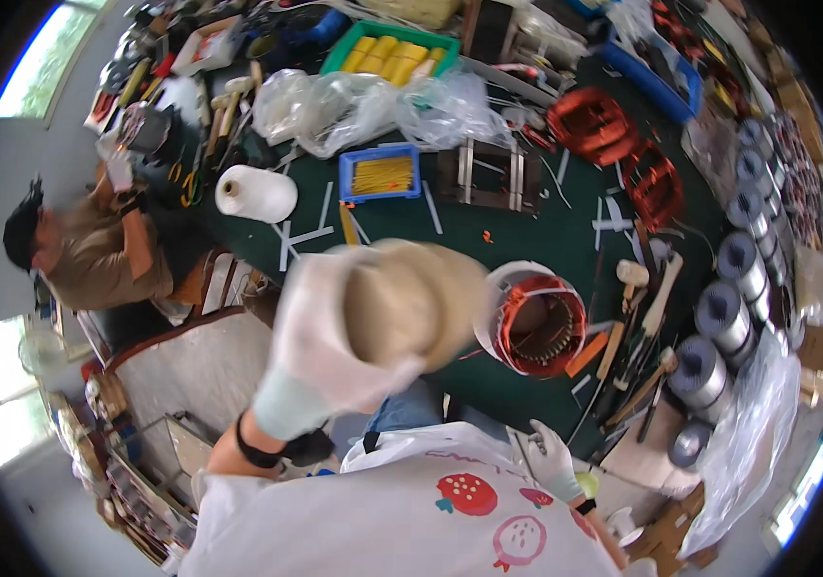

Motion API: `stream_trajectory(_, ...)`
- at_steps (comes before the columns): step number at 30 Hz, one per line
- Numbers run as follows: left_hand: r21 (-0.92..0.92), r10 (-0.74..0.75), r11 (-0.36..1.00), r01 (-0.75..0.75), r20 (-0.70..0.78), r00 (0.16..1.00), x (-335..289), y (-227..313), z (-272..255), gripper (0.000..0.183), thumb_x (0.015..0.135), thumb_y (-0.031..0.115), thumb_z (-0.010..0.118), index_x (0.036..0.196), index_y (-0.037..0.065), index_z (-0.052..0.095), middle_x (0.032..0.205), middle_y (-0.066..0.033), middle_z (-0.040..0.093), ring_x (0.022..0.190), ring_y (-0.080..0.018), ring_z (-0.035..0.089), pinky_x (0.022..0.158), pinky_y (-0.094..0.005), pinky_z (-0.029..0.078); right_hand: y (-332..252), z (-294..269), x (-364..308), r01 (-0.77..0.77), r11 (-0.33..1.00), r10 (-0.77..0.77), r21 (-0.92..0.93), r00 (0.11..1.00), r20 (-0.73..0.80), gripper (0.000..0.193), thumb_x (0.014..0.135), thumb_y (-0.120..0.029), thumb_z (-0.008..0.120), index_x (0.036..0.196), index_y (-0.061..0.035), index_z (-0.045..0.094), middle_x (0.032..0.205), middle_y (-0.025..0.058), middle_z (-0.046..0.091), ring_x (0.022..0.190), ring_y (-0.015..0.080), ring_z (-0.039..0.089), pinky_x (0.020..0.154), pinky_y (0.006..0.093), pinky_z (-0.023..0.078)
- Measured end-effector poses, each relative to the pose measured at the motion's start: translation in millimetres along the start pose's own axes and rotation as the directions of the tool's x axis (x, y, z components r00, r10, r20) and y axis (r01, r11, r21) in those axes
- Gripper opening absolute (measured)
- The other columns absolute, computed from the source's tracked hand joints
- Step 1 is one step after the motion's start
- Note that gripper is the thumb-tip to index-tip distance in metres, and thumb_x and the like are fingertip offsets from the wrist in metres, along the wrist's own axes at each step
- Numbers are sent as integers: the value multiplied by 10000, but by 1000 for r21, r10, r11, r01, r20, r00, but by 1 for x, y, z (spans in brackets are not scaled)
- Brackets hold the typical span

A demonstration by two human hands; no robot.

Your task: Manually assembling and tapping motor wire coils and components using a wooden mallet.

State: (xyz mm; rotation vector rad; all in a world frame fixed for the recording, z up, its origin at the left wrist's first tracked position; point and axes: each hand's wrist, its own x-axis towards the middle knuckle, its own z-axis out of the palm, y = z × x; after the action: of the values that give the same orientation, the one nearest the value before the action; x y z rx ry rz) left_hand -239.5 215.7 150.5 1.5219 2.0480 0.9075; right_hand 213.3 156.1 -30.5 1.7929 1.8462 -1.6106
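Observation:
My left hand (310, 332), in a white glove, is raised in front of me and closed around a tan, round, cup-like thing (402, 303). Motion blurs both, so its exact kind cannot be made out. Just right of it, on the dark green table, stands a motor stator (580, 332) with red-orange copper windings and a pale outer shell. Low by my right side is my right hand (553, 462), also gloved, with its fingers stretched out and nothing seen in them. It is below the table's near edge, close to my lap.
Mallets (633, 276) and other hand tools lie to the right, before a row of wire spools (724, 313). Farther back are copper coils (592, 125), a blue tray of yellow strips (380, 175) and a white thread cone (255, 194). A co-worker (103, 245) sits at left.

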Motion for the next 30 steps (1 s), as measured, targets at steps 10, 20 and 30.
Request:
stream_trajectory(10, 480, -156, 846, 231, -191, 969, 42, -245, -11, 789, 748, 247, 868, 1398, -43, 529, 1276, -295, 630, 1221, -434, 601, 1075, -460, 475, 13, 25, 12, 17, 962, 103, -271, 901, 421, 408, 1015, -293, 558, 1403, -179, 615, 1258, 206, 697, 1055, 414, 695, 916, 485, 563)
stream_trajectory(20, 239, -46, 969, -59, 411, 910, -135, -164, 95, 305, 877, 192, 718, 1160, 80, 693, 1207, -183, 675, 1082, -385, 658, 924, -524, 524, 64, 60, 7, -7, 938, 155, -345, 903, 401, 303, 979, -313, 598, 1124, -67, 699, 1078, 234, 717, 1031, 412, 683, 908, 490, 523)
stream_trajectory(30, 227, -428, 869, 439, 790, 440, -255, -201, 157, 336, 956, 352, 663, 1113, 58, 706, 1017, -226, 714, 984, -413, 691, 868, -482, 548, 76, 41, 14, 86, 952, 124, -295, 771, 624, 343, 1024, -330, 543, 1220, -95, 700, 1060, 167, 748, 1007, 285, 729, 897, 408, 571)
